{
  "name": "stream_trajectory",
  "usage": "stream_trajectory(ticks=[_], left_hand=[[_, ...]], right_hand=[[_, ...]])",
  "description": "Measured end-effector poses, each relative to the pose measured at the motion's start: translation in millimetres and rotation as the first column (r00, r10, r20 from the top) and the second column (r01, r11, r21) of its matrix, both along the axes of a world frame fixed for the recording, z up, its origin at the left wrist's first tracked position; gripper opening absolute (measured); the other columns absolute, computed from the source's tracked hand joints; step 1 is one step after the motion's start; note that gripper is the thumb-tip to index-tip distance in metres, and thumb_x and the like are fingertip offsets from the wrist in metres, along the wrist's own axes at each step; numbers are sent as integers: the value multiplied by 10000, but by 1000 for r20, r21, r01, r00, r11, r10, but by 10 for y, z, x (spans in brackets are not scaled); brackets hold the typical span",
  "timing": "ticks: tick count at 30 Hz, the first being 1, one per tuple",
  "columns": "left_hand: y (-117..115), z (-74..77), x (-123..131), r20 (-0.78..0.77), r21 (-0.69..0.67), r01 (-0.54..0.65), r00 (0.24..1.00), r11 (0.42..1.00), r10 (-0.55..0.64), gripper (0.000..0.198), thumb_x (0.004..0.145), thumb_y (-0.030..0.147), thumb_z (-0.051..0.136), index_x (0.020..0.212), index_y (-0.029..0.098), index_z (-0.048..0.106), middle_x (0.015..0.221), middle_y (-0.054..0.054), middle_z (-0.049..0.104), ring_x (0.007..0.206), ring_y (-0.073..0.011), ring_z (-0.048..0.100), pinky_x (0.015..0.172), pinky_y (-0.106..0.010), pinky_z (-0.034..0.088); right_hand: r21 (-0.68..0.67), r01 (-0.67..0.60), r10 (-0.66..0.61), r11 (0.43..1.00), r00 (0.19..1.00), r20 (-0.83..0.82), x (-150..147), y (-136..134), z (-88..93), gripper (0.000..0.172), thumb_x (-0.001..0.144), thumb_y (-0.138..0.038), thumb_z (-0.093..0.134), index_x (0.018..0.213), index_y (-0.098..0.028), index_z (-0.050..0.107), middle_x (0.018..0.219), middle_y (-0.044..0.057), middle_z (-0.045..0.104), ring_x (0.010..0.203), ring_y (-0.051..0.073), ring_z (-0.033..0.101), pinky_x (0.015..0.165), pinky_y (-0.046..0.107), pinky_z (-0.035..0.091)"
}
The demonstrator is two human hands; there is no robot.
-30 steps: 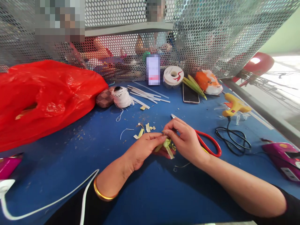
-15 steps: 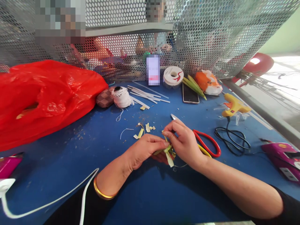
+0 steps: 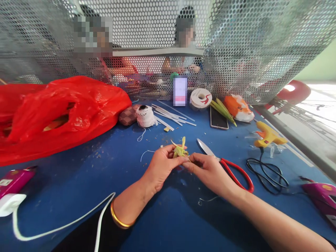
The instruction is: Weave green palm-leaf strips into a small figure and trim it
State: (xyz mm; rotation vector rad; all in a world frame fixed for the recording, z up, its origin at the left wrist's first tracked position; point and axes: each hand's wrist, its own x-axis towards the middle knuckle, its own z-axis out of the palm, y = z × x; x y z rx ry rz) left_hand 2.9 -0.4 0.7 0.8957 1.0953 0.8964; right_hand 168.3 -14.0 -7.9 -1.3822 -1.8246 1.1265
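My left hand (image 3: 162, 166) pinches a small yellow-green woven leaf piece (image 3: 180, 150) just above the blue table (image 3: 78, 182), its loose strip ends pointing up. My right hand (image 3: 210, 173) meets it from the right, fingers pinched on the same piece at its lower right. A gold bangle sits on my left wrist. Red-handled scissors (image 3: 231, 168) lie directly behind my right hand, blade pointing toward the back left.
A big red plastic bag (image 3: 60, 112) fills the left. At the back stand a thread spool (image 3: 145, 115), white strips (image 3: 170, 114), a ribbon roll (image 3: 201, 98), a phone (image 3: 218, 119), green leaves (image 3: 223, 109). A yellow glue gun (image 3: 267, 134) and black cord (image 3: 267, 171) lie right. Behind the mesh screen sit two other people.
The leaf piece has been turned so its strip ends stick up instead of hanging down between my hands. The camera has tilted, shifting everything lower in view.
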Motion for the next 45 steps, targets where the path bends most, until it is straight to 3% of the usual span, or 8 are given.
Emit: stream_trajectory(ticks=[6, 18, 23, 27, 31, 34, 39, 45], left_hand=[[-21, -41, 44, 15, 47, -15, 1000, 999, 15, 220, 665, 197, 753, 869, 167, 678, 693, 11, 651, 586, -103, 555, 549, -229, 421], [-13, -5, 21, 38, 27, -86, 996, 996, 85, 198, 681, 234, 755, 857, 159, 707, 668, 2, 643, 584, -105, 581, 544, -220, 411], [23, -4, -27, 76, -21, -31, 997, 999, 33, 316, 628, 261, 824, 909, 171, 709, 750, -10, 686, 643, -121, 630, 588, -231, 431], [18, 11, -45, 43, -58, 15, 999, 998, -13, 273, 704, 363, 786, 888, 175, 710, 734, -11, 687, 630, -111, 638, 553, -211, 394], [-42, 29, -9, 17, -92, 147, 989, 985, -146, 235, 762, 381, 732, 885, 181, 720, 759, -14, 690, 629, -105, 651, 580, -212, 413], [-80, 31, 22, -6, -136, 198, 980, 971, -201, 284, 800, 450, 678, 866, 175, 707, 759, -17, 679, 616, -122, 660, 572, -232, 439], [-84, 2, 47, 14, -173, 246, 969, 954, -247, 286, 804, 422, 680, 800, 137, 685, 653, -16, 636, 620, -130, 637, 655, -280, 521], [-99, -70, 64, 42, -211, 262, 965, 942, -259, 313, 822, 444, 648, 777, 135, 654, 573, -6, 622, 506, -105, 576, 587, -256, 499]], right_hand=[[83, -45, 52, 996, 995, -90, -20, -17, -6, 376, 948, -390, 464, 641, -198, 564, 623, -10, 568, 607, 130, 519, 571, 244, 414], [157, -125, 135, 980, 989, -58, 64, -20, 45, 402, 943, -335, 457, 570, -196, 516, 583, -15, 500, 572, 120, 472, 554, 266, 372], [105, -61, 66, 993, 997, -44, 54, -14, 50, 401, 926, -333, 451, 547, -201, 462, 537, -32, 439, 527, 111, 401, 509, 260, 331], [4, -95, 95, 995, 994, -55, 60, 35, 54, 356, 907, -378, 493, 607, -189, 529, 581, -28, 476, 560, 115, 426, 527, 261, 336], [-112, 111, -142, 987, 934, -326, 60, 99, 35, 257, 827, -441, 626, 811, -185, 643, 705, -17, 580, 650, 124, 512, 620, 267, 414], [-216, 123, -209, 968, 875, -436, 40, 115, 16, 219, 750, -387, 711, 794, -178, 664, 691, -21, 605, 636, 114, 525, 641, 268, 438], [-215, 151, -231, 965, 876, -423, 6, 85, -24, 179, 745, -332, 693, 692, -172, 631, 606, -30, 577, 586, 102, 493, 585, 254, 413], [-151, 213, -255, 965, 889, -381, -26, 46, -57, 188, 772, -338, 652, 682, -181, 600, 549, -46, 521, 532, 91, 443, 519, 238, 362]])
